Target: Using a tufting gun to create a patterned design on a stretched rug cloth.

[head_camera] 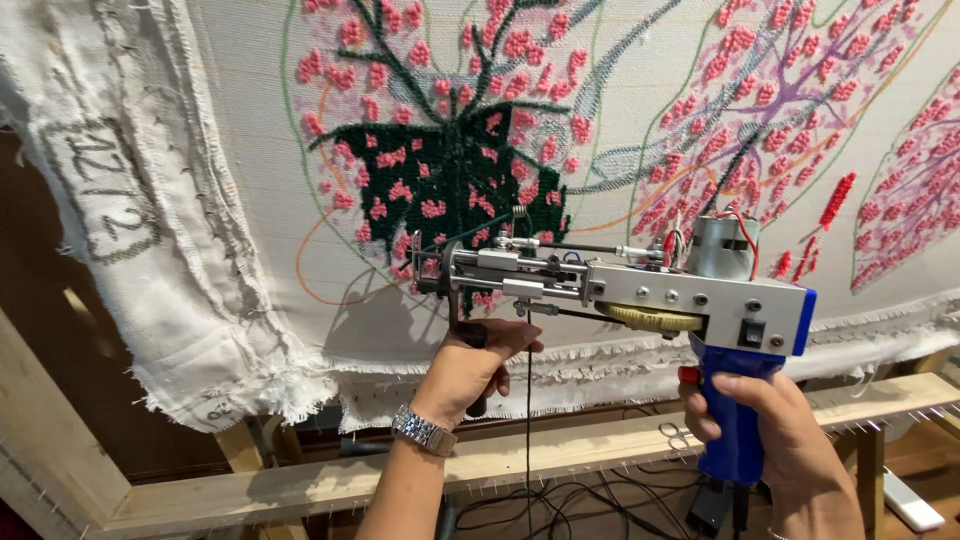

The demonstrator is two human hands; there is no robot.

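Observation:
A tufting gun [640,285] with a silver body, small motor and blue grip is held level against a stretched cream cloth [250,200]. My right hand [770,425] is wrapped around the blue grip. My left hand [475,365], with a metal watch on the wrist, grips the black front handle under the gun's nose. The needle end [430,270] touches the cloth at the lower edge of a dark green tufted patch [455,175] dotted with pink tufts. A thin dark yarn [528,420] hangs down from the gun.
Pink and purple tufted flower shapes [760,110] cover the cloth's right side. The cloth's frayed edge is pinned to a wooden frame [560,455]. Black cables [590,505] lie on the floor below. A white flat object [910,500] sits at lower right.

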